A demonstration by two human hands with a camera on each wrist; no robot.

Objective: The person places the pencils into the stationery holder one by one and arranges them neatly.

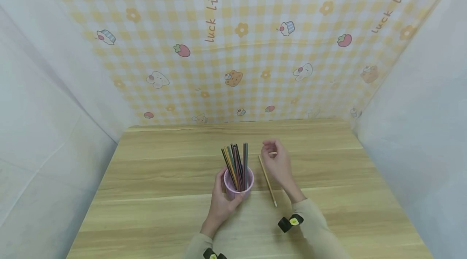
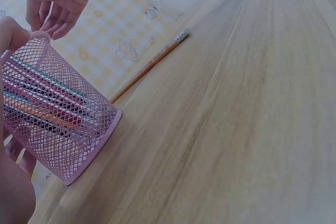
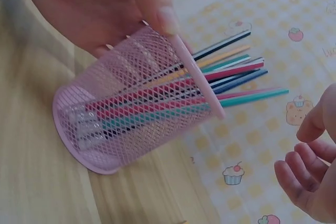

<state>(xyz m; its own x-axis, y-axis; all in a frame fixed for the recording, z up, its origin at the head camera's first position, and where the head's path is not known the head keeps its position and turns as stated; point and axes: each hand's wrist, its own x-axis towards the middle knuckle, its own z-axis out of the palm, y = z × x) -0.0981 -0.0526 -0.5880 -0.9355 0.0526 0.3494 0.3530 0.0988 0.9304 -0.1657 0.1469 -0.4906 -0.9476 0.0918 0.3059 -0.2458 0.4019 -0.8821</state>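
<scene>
A pink mesh pencil cup (image 1: 236, 195) stands upright on the wooden table, full of several coloured pencils (image 3: 231, 80) whose ends stick out above the rim. My left hand (image 1: 221, 205) grips it from the left, the thumb near the front of the rim and the fingers around the far side. To the right of the cup lies one yellow pencil (image 1: 269, 184) with an eraser end, flat on the wood. Over the table beside that pencil hovers my right hand (image 1: 279, 165), its fingers loosely bent; the right wrist view shows nothing between them (image 3: 307, 177).
The wooden table (image 1: 153, 210) meets a yellow checked cloth (image 1: 240, 52) with cartoon prints at its back edge. White sheets (image 1: 416, 101) hang on both sides. Dark wrist cameras (image 1: 290, 223) sit on the sleeves.
</scene>
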